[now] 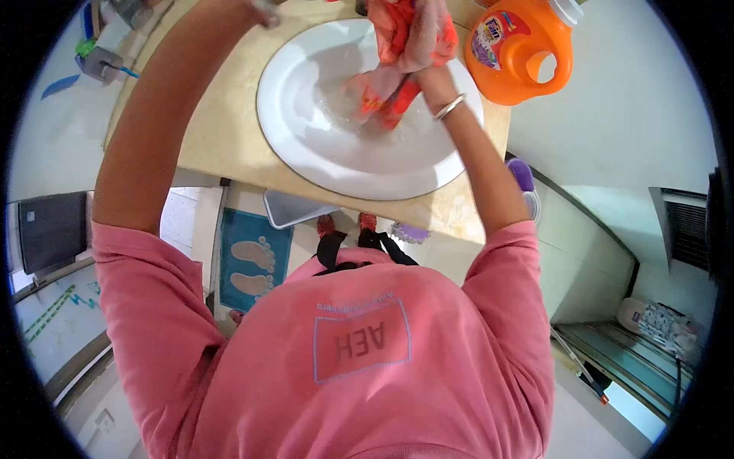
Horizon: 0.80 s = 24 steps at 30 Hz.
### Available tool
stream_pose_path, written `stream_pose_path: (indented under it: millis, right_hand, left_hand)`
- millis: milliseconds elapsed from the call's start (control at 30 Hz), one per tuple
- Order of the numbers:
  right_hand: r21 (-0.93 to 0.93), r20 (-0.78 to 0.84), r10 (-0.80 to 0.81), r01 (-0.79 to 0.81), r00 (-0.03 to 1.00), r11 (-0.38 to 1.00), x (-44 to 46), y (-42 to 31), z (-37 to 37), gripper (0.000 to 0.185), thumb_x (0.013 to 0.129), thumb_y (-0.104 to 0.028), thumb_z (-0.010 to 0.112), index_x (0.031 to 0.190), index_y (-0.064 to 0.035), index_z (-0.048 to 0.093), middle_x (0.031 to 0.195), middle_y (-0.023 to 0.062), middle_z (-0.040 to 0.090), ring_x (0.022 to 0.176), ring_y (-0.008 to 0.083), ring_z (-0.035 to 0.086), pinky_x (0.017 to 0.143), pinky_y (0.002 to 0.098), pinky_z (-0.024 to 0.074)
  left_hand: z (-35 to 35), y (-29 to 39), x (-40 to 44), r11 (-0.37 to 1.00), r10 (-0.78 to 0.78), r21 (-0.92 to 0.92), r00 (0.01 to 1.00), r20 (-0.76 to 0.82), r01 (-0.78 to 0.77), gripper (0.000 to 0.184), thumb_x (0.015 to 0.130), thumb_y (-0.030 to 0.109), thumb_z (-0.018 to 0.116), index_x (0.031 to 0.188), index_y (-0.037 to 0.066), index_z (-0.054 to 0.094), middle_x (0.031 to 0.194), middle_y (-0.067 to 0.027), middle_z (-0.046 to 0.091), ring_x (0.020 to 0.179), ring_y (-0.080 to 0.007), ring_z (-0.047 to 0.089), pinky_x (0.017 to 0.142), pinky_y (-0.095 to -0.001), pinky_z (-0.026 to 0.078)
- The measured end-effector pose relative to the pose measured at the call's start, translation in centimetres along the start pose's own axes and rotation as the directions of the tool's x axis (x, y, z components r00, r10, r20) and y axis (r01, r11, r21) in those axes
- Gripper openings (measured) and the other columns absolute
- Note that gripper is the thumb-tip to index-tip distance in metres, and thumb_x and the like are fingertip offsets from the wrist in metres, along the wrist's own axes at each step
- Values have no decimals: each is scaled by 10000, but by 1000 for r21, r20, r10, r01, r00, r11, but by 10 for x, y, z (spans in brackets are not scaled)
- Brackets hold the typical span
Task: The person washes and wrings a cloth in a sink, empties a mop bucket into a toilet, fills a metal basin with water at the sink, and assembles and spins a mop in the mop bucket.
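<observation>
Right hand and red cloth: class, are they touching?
Touching. The head view shows it: the red cloth is bunched directly against the right hand, above the white basin.

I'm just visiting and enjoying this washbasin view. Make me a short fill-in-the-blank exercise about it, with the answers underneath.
1. The right hand holds a red patterned cloth over an oval washbasin that is coloured ____.
2. The detergent jug beside it is mainly ____.
3. The bangle is worn on the person's ____ wrist.
4. The blue floor mat is decorated with two ____.

Answers: white; orange; right; footprints.
</observation>
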State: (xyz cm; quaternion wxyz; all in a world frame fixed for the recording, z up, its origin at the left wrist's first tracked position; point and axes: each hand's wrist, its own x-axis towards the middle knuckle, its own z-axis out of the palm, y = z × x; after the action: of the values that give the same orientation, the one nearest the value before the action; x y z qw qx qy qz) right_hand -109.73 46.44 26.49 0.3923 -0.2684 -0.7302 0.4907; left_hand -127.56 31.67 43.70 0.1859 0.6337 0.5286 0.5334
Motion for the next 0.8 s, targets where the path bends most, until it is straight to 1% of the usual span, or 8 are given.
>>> stream_pose_path:
  millis: [100, 167, 233, 300, 467, 533, 633, 800]
  right_hand:
    - [133, -1, -75, 74, 997, 988, 31, -17, -29, 342, 736, -193, 588, 1040, -50, 526, 971, 51, 566, 887, 131, 525, 768, 294, 433]
    - [-70, -104, -109, 102, 989, 992, 25, -66, -22, 124, 764, -128, 551, 827, -34, 599, 696, 28, 589, 650, 111, 553, 541, 248, 441]
    - [-203, 54, 8, 3, 998, 979, 30, -91, -10, 127, 727, -75, 553, 846, -36, 573, 694, 31, 580, 633, 110, 547, 540, 240, 436]
    - [-345, 135, 110, -57, 985, 937, 35, -91, 0, 177, 713, -80, 559, 885, -39, 568, 740, 24, 585, 673, 112, 548, 601, 240, 440]
    - [-653, 181, 219, -49, 959, 755, 17, 21, -4, 346, 635, -232, 604, 931, -54, 606, 822, 105, 638, 738, 210, 612, 697, 323, 475]
    - [-960, 275, 258, 250, 926, 127, 11, 93, -8, 341, 622, -251, 622, 927, -102, 590, 860, 146, 579, 790, 326, 553, 731, 381, 465]
    - [-996, 83, 360, 91, 929, -6, -39, 147, 14, 612, 672, -277, 611, 1231, -229, 368, 1278, 144, 292, 1179, 337, 293, 914, 451, 350]
    - [-985, 141, 313, 100, 939, 144, -36, 138, 19, 534, 618, -190, 623, 1133, -180, 481, 1251, 172, 340, 1133, 367, 362, 940, 389, 342]
  left_hand:
    - [-5, -79, -3, 993, -107, 32, 987, -122, 112, 217, 815, 118, 390, 807, 36, 591, 608, -55, 575, 394, -117, 496, 331, -236, 384]
    - [2, -149, -9, 964, -267, -20, 963, -33, 266, 216, 817, 115, 388, 861, 29, 581, 668, -63, 590, 495, -126, 555, 413, -241, 447]
    - [24, -212, -22, 983, -169, -69, 986, 7, 169, 249, 806, 125, 453, 1004, 18, 558, 817, -37, 600, 671, -79, 548, 607, -222, 461]
    - [51, -241, -41, 898, -322, -288, 943, 81, 331, 266, 794, 169, 472, 1008, 34, 554, 681, -45, 591, 574, -91, 555, 524, -246, 457]
    - [91, -280, -83, 953, -287, 161, 937, 200, 257, 541, 682, 244, 642, 1159, 61, 463, 1075, -146, 549, 991, -254, 518, 880, -314, 379]
    - [85, -250, -98, 895, -445, 78, 867, 225, 439, 464, 729, 240, 605, 1136, 55, 481, 1060, -144, 555, 978, -250, 526, 857, -317, 392]
    - [86, -251, -129, 920, -390, 85, 913, 119, 382, 371, 775, 203, 564, 1103, 42, 498, 1032, -139, 561, 948, -222, 538, 830, -306, 408]
    - [95, -256, -143, 891, -393, -235, 919, 23, 388, 370, 795, 285, 509, 1031, -1, 508, 893, -122, 601, 816, -201, 572, 736, -280, 439]
